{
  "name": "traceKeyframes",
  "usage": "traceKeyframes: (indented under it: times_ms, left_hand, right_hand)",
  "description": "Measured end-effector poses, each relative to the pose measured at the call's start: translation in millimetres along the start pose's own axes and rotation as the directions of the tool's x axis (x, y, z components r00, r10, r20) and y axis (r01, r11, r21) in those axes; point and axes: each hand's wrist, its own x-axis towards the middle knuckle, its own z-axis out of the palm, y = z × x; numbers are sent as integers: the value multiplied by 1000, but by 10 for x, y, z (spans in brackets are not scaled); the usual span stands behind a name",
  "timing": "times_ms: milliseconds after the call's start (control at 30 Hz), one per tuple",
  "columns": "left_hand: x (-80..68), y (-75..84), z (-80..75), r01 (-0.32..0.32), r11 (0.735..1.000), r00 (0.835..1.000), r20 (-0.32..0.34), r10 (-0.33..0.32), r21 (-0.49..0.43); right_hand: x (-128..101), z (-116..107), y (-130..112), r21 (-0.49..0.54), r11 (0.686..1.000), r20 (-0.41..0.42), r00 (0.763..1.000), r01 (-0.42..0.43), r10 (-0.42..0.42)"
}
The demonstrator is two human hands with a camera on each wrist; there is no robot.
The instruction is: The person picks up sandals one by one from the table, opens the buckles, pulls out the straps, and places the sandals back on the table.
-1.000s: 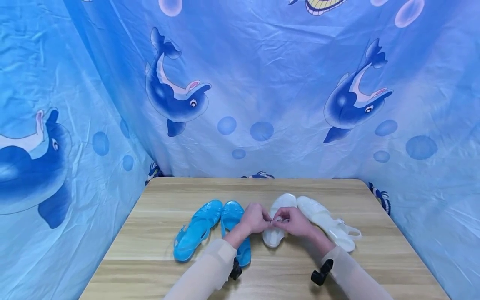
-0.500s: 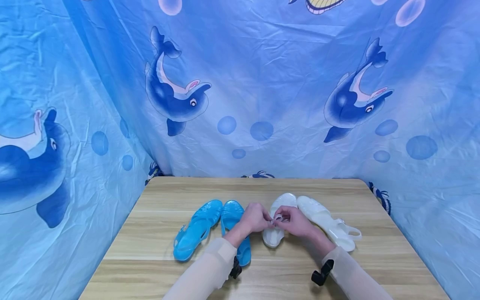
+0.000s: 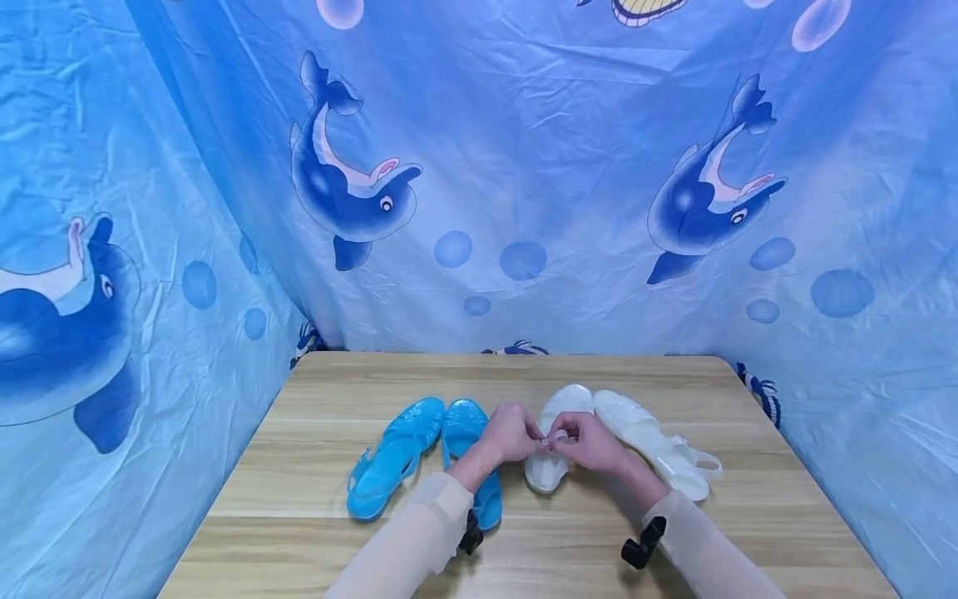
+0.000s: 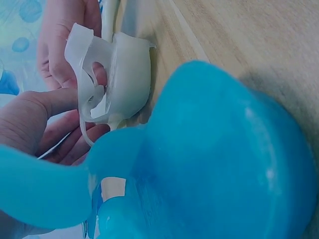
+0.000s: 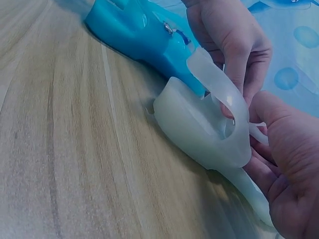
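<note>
White jelly sandal point(image 3: 549, 466), translucent, lies on wooden table point(image 3: 299, 532) directly under both hands, heel end toward the person. L hand point(image 3: 511, 434) & R hand point(image 3: 589, 441) meet over its heel; fingertips of each pinch the thin ankle strap point(image 5: 227, 102), hands close together, nearly touching. L wrist view: strap point(image 4: 87, 94) loops up off the heel cup, thumb & fingers of both hands closed on it. R wrist view: heel cup rests on table, strap raised between the two hands.

Second white sandal point(image 3: 653, 445): just R of R hand, angled away, strap end lying loose on table, not touched.

Blue sandal point(image 3: 466, 453): just L of L hand & partly under L forearm, heel just beside the white heel in R wrist view. Other blue sandal point(image 3: 392, 457): further L of L hand, toes touching its pair.

Sleeves: pale, sheer; black strap at each wrist.

Backdrop: blue dolphin-print cloth point(image 3: 524, 166) beyond the hands & to both sides
</note>
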Motion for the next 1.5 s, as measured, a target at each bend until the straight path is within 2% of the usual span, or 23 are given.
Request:
traceKeyframes:
  times_ms: [133, 233, 333, 433, 533, 667, 833, 1167, 1400, 1500]
  left_hand:
    - [1, -4, -1, 10, 1000, 1000, 6, -10, -10]
    - [9, -3, -5, 7, 1000, 1000, 0, -7, -12]
    - [19, -3, -3, 2, 1000, 1000, -12, -2, -4]
    - [22, -1, -1, -2, 1000, 1000, -23, 2, 9]
    - [18, -4, 7, -4, 1000, 1000, -20, 4, 12]
    - [6, -8, 17, -4, 1000, 1000, -6, 4, -11]
    - [0, -18, 20, -16, 1000, 1000, 5, 16, -9]
    - [5, -48, 38, -29, 999, 1000, -8, 29, -19]
    - [-20, -17, 36, -36, 999, 998, -43, 35, -30]
    - [-24, -9, 28, -31, 999, 999, -41, 30, -19]
  right_hand:
    - [3, -12, 0, 12, 1000, 4, 1000, 3, -3]
    - [32, -51, -44, -17, 1000, 10, 1000, 25, -25]
    - [81, -108, -124, -108, 992, 19, 998, 61, -60]
    - [129, -161, -206, -214, 972, 50, 995, 95, -86]
    - [148, -195, -266, -258, 960, 95, 992, 107, -85]
    - [144, -218, -282, -246, 965, 133, 989, 95, -63]
    - [137, -227, -178, -186, 980, 148, 988, 76, -49]
    - [99, -180, -16, 0, 998, 139, 988, 70, -69]
    - [103, -149, -82, -82, 995, 102, 993, 64, -55]
    - [99, -153, -64, -63, 996, 105, 993, 58, -51]
